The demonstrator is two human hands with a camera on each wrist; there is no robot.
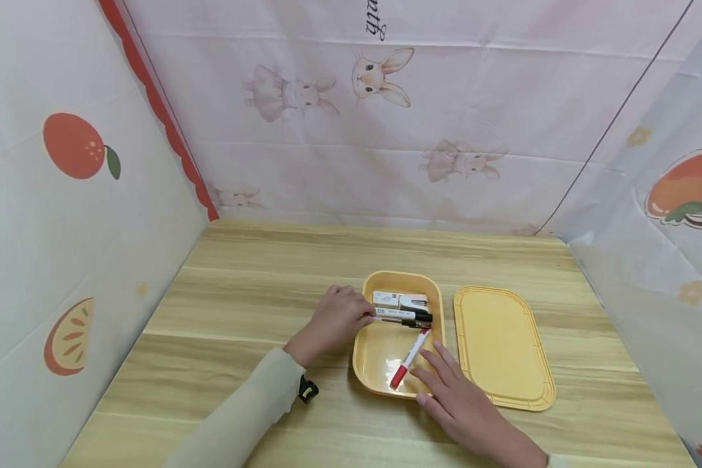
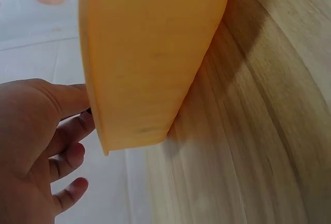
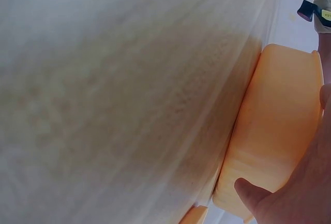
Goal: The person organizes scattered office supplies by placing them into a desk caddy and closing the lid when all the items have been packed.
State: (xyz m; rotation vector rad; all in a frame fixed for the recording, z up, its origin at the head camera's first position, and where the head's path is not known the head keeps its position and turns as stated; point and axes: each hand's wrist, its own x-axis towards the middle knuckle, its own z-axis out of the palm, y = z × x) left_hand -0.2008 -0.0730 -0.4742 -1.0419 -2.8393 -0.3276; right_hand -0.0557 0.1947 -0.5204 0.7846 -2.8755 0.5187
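Observation:
A yellow plastic box (image 1: 359, 364) stands uncovered on the table. My left hand (image 1: 342, 315) is at its left rim and pinches the end of a slim pen (image 1: 393, 320) between thumb and index finger; in the left wrist view the box wall hides most of it. Right beside this pen lies a white marker (image 1: 400, 314) with a black cap. Behind them are a stapler (image 1: 413, 301) and a small white carton (image 1: 385, 298). A red-capped marker (image 1: 411, 357) slants across the box floor. My right hand (image 1: 465, 413) has its fingers spread at the box's near right rim.
A yellow lid (image 1: 503, 344) lies flat on the table (image 1: 240, 312), right of the box. Printed cloth walls (image 1: 327, 175) enclose the table at the back and on both sides. A black strap buckle (image 1: 307, 390) hangs at the left wrist.

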